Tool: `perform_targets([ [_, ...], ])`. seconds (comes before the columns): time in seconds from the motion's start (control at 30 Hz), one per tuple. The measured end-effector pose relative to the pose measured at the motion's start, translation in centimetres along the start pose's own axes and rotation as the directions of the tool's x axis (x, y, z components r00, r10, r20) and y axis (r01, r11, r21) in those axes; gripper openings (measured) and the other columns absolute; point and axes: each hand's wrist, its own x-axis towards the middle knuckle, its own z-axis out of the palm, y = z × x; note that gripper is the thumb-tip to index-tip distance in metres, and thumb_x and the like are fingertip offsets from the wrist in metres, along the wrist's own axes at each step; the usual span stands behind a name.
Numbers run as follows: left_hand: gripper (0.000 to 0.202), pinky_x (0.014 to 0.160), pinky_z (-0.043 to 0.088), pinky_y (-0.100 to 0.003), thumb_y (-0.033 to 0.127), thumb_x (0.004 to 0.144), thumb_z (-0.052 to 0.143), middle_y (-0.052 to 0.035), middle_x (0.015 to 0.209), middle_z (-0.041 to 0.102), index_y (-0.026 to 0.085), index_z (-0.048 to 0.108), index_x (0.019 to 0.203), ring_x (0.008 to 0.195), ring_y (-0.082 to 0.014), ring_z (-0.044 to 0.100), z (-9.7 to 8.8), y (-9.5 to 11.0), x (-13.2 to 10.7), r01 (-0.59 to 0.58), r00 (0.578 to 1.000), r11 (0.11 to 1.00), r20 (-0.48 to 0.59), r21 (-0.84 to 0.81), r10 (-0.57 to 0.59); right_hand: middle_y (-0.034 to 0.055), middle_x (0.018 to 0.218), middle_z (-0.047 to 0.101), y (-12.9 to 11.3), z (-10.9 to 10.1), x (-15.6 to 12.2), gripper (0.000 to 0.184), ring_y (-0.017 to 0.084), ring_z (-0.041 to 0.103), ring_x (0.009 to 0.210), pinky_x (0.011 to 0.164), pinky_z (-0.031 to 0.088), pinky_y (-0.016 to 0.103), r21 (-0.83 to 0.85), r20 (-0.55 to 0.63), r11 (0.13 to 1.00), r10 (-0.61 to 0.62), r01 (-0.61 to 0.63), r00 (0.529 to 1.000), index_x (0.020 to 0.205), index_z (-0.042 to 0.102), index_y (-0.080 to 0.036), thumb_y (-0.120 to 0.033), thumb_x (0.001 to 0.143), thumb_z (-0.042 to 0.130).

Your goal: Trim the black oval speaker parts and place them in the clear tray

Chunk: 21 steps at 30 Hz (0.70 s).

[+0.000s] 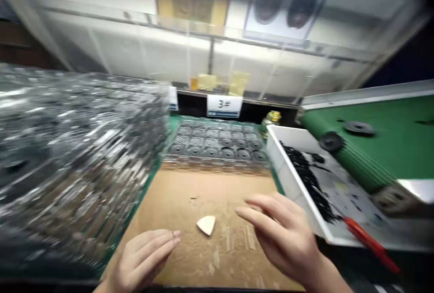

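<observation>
My left hand (145, 259) hovers over or rests at the lower left of a brown board (183, 184), its fingers stretched out and nothing seen in it. On the right side of the board, my right hand (283, 234) is blurred, with its fingers apart and no object visible between them. A small off-white wedge-shaped piece (206, 224) lies on the board between both hands, touched by neither. Behind the board sits a clear plastic tray (217, 163) with rows of dark round parts (228, 153) in its pockets.
Stacked clear trays (84, 162) fill the left side. To the right stands a white bin (294, 184) with black scraps and a red-handled tool (371, 243). A green conveyor (400, 139) carries dark round parts. A "3#" label (224, 105) hangs at the back.
</observation>
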Motion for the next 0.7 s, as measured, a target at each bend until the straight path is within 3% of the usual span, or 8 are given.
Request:
perform_targets([
  [0.1,0.016,0.076,0.057,-0.036,0.039,0.072,0.065,-0.0051,0.080,0.076,0.027,0.075,0.079,0.076,-0.0248,0.070,4.7,-1.7,2.6,0.324,0.941,0.926,-0.034,-0.191,-0.336,0.0086,0.119,0.060,3.6,-0.5,1.9,0.029,0.021,0.055,0.098,0.085,0.046,0.036,-0.386,0.184,0.922,0.121,-0.041,0.975,0.103,0.066,-0.022,-0.011,0.086,0.044],
  [0.2,0.038,0.070,0.058,-0.037,0.047,0.082,0.050,-0.0112,0.087,0.074,0.017,0.068,0.095,0.077,-0.0253,0.070,7.6,-2.8,3.9,0.473,0.850,0.843,-0.119,-0.257,-0.513,0.0155,0.129,0.052,9.0,-1.5,3.4,0.037,0.031,0.044,0.119,0.098,0.035,0.048,-0.599,0.165,0.775,0.367,-0.203,0.915,0.118,0.059,-0.017,-0.016,0.081,0.054],
  [0.27,0.044,0.070,0.058,-0.036,0.051,0.082,0.048,-0.0119,0.088,0.073,0.014,0.065,0.098,0.078,-0.0251,0.070,8.3,-3.3,4.0,0.540,0.796,0.788,-0.125,-0.295,-0.592,0.0178,0.136,0.045,13.0,-2.5,3.8,0.047,0.039,0.031,0.128,0.102,0.019,0.062,-0.690,0.095,0.655,0.505,-0.309,0.858,0.124,0.054,-0.016,-0.022,0.078,0.061],
  [0.33,0.044,0.073,0.057,-0.035,0.053,0.078,0.052,-0.0098,0.087,0.073,0.015,0.065,0.096,0.077,-0.0242,0.069,8.2,-3.6,3.8,0.573,0.775,0.752,-0.084,-0.325,-0.626,0.0167,0.139,0.041,16.6,-3.6,3.6,0.051,0.041,0.025,0.132,0.103,0.011,0.067,-0.736,0.033,0.554,0.602,-0.388,0.798,0.128,0.050,-0.016,-0.031,0.080,0.062],
  [0.43,0.044,0.072,0.056,-0.035,0.054,0.073,0.058,-0.0069,0.080,0.072,0.016,0.067,0.091,0.071,-0.0230,0.067,7.7,-3.8,3.5,0.595,0.768,0.718,-0.007,-0.362,-0.640,0.0114,0.137,0.042,19.7,-4.9,2.8,0.044,0.034,0.032,0.130,0.104,0.020,0.062,-0.747,0.002,0.503,0.655,-0.434,0.756,0.126,0.049,-0.017,-0.037,0.088,0.057],
  [0.57,0.045,0.078,0.054,-0.038,0.055,0.070,0.060,-0.0079,0.082,0.072,0.016,0.067,0.092,0.075,-0.0243,0.067,7.6,-3.4,3.7,0.621,0.742,0.671,0.026,-0.404,-0.670,0.0127,0.130,0.047,18.4,-4.8,2.3,0.038,0.030,0.043,0.121,0.100,0.033,0.054,-0.681,0.059,0.601,0.615,-0.419,0.786,0.124,0.050,-0.014,-0.027,0.089,0.056],
  [0.67,0.044,0.083,0.053,-0.039,0.056,0.068,0.063,-0.0094,0.085,0.073,0.018,0.068,0.091,0.084,-0.0262,0.067,8.6,-1.1,3.7,0.631,0.741,0.628,0.116,-0.455,-0.661,0.0149,0.125,0.053,13.2,-2.8,1.9,0.055,0.026,0.048,0.116,0.096,0.041,0.041,-0.529,0.220,0.778,0.512,-0.339,0.830,0.130,0.044,-0.013,-0.021,0.080,0.065],
  [0.7,0.045,0.083,0.053,-0.039,0.057,0.067,0.065,-0.0102,0.088,0.073,0.019,0.068,0.093,0.087,-0.0268,0.067,9.1,0.1,3.6,0.630,0.748,0.602,0.173,-0.490,-0.641,0.0110,0.122,0.056,11.0,-1.9,1.7,0.065,0.022,0.052,0.112,0.094,0.043,0.034,-0.450,0.289,0.841,0.456,-0.301,0.842,0.133,0.041,-0.017,-0.023,0.076,0.070],
])
